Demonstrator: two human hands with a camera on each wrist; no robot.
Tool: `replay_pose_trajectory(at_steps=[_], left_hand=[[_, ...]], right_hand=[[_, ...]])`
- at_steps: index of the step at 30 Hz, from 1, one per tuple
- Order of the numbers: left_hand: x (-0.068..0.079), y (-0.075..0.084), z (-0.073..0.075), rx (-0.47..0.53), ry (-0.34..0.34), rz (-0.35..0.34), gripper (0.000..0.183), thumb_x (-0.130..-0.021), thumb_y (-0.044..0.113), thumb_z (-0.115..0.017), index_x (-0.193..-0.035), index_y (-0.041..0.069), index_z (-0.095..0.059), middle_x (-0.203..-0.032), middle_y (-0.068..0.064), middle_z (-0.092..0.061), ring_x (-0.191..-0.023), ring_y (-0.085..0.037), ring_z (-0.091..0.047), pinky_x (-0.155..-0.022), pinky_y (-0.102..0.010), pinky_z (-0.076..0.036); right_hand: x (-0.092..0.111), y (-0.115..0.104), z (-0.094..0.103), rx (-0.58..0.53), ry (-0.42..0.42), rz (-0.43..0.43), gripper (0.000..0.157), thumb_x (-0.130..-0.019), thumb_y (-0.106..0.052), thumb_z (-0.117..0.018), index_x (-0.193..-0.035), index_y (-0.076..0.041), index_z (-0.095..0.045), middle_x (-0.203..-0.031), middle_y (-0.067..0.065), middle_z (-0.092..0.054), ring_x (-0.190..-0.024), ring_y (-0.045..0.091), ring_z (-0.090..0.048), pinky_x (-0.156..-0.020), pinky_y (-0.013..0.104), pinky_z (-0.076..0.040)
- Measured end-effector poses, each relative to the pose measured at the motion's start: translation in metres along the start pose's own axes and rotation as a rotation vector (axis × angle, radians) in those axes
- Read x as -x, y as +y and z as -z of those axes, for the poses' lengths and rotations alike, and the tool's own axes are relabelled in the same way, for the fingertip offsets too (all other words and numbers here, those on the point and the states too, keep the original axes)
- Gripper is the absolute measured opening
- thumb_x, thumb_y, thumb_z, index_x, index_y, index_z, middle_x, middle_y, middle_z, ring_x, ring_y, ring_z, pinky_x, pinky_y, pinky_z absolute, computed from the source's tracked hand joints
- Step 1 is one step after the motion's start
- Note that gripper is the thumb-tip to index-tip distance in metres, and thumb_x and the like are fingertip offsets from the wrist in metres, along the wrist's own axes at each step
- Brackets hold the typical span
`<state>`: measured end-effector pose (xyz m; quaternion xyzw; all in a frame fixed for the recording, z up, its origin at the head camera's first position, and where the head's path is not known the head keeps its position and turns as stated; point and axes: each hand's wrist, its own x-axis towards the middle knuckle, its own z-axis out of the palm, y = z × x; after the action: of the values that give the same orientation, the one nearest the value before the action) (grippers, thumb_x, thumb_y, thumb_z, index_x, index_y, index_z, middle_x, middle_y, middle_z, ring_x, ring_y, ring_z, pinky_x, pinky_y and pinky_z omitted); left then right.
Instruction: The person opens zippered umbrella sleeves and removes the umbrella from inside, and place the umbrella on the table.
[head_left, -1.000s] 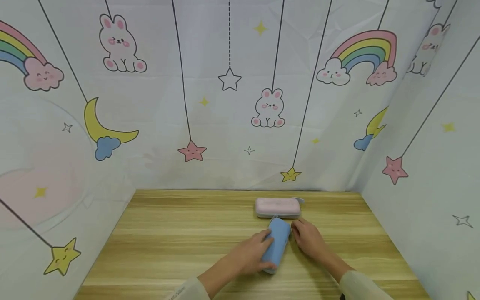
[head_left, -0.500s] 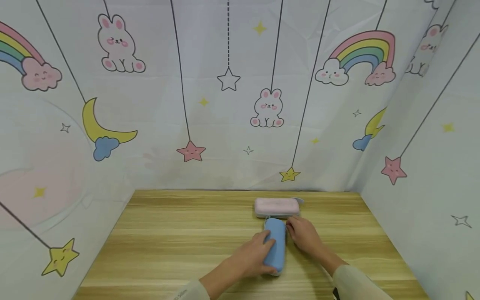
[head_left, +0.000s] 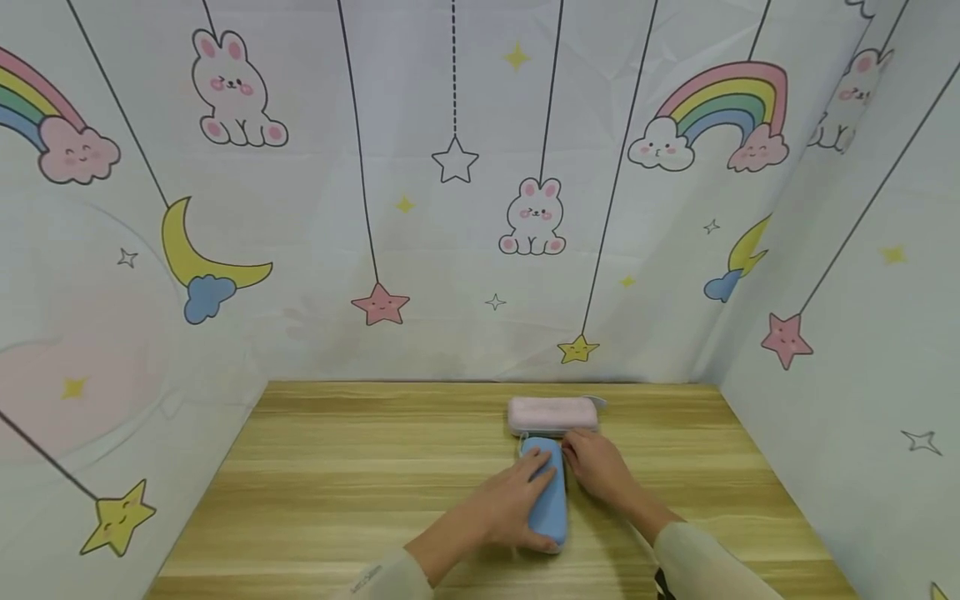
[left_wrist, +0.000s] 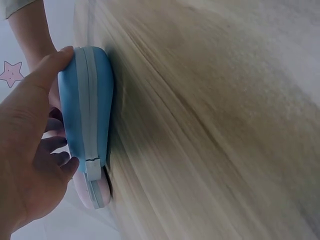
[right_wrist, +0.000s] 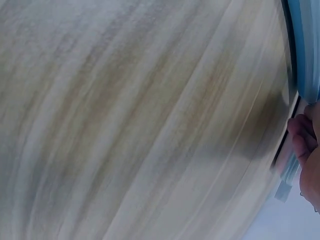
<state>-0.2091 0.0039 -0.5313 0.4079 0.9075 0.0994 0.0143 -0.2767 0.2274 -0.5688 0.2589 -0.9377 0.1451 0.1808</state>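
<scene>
A light blue zippered hard case [head_left: 551,518] lies lengthwise on the wooden table. My left hand [head_left: 508,507] grips it from the left, thumb at the near end and fingers over the top. In the left wrist view, a pale zipper band [left_wrist: 89,100] runs closed along the facing side, with a fabric tab [left_wrist: 93,170] at the far end. My right hand [head_left: 597,468] has curled fingers pinching at the case's far right edge. What exactly lies between those fingertips is hidden. In the right wrist view, the right hand's fingers [right_wrist: 300,140] sit beside the blue case's end.
Just beyond the blue case, a pink zippered case [head_left: 552,413] lies crosswise with a grey strap [head_left: 597,402] at its right end. The wooden table [head_left: 360,467] meets white cloth walls [head_left: 435,350] printed with rabbits, stars and rainbows at the back and sides.
The blue case has turned from slanting rightward to nearly straight, its far end swinging left. My right hand has moved left along with that end; the left hand keeps its grip. The pink case stays put.
</scene>
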Motion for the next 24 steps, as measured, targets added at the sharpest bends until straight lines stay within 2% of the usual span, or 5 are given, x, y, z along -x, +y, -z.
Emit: replay_pose_trajectory(at_steps=[5, 13, 24], left_hand=[[-0.0017, -0.0032, -0.0032, 0.000, 0.004, 0.000, 0.104, -0.079, 0.074, -0.064, -0.154, 0.008, -0.035, -0.162, -0.012, -0.021, -0.149, -0.031, -0.021, -0.114, -0.037, -0.033], [-0.0041, -0.0041, -0.0034, -0.004, -0.009, 0.028, 0.102, -0.077, 0.078, -0.062, -0.154, 0.015, -0.038, -0.163, -0.007, -0.022, -0.150, -0.026, -0.020, -0.108, -0.037, -0.042], [-0.0042, -0.0062, -0.0042, 0.006, -0.018, 0.038, 0.104, -0.075, 0.083, -0.059, -0.154, 0.018, -0.037, -0.163, -0.003, -0.020, -0.150, -0.025, -0.019, -0.106, -0.038, -0.043]], right_hand=[[-0.0017, -0.0014, -0.0002, 0.003, -0.038, -0.005, 0.009, -0.090, -0.008, -0.071, -0.086, -0.014, -0.066, -0.083, -0.006, -0.060, -0.076, 0.013, -0.060, -0.067, 0.034, -0.052], [-0.0020, -0.0021, -0.0018, -0.028, -0.042, -0.022, 0.011, -0.090, -0.005, -0.070, -0.089, -0.014, -0.064, -0.086, -0.004, -0.060, -0.078, 0.013, -0.060, -0.069, 0.034, -0.052], [-0.0034, -0.0018, -0.0001, -0.032, -0.085, -0.033, 0.013, -0.092, -0.005, -0.068, -0.088, -0.014, -0.061, -0.085, -0.004, -0.058, -0.079, 0.014, -0.058, -0.070, 0.036, -0.051]])
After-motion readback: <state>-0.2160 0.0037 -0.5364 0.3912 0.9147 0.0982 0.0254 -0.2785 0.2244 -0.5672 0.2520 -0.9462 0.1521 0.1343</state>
